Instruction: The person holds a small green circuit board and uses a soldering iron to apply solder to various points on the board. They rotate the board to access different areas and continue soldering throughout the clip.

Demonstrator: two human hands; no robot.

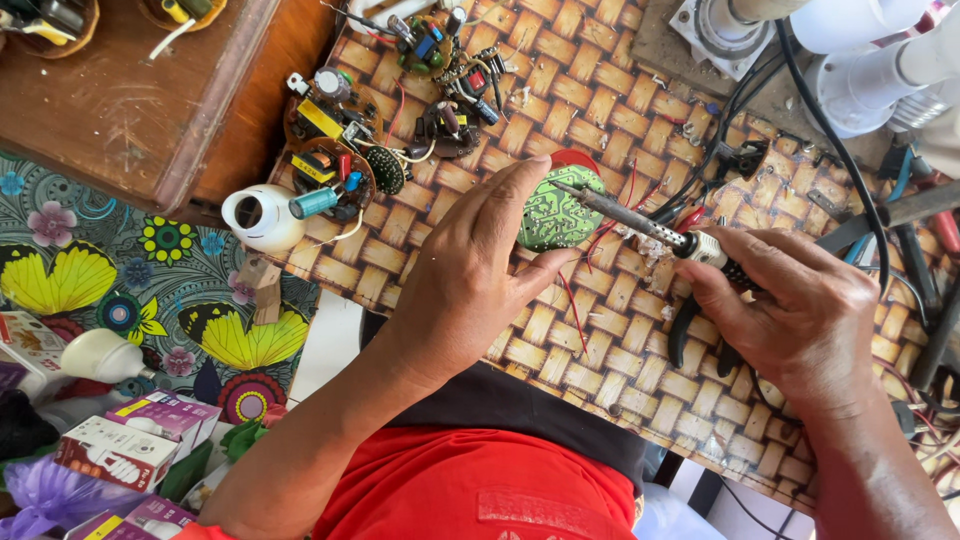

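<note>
Bright, even daylight, soft shadows under the hands, sharp focus, slight edge distortion.

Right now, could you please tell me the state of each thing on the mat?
Green circuit board: held in left hand.
Soldering iron: gripped in right hand, tip over the board.
Pliers: lying on mat, partly under right hand.
White bulb base: empty, lying on its side.

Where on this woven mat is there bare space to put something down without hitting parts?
The woven mat is bare in its upper middle, between the loose circuit boards and the black cables. It is also bare along the near edge, below the left hand and the pliers. It is crowded around the green board, the soldering iron and the right hand.
</note>
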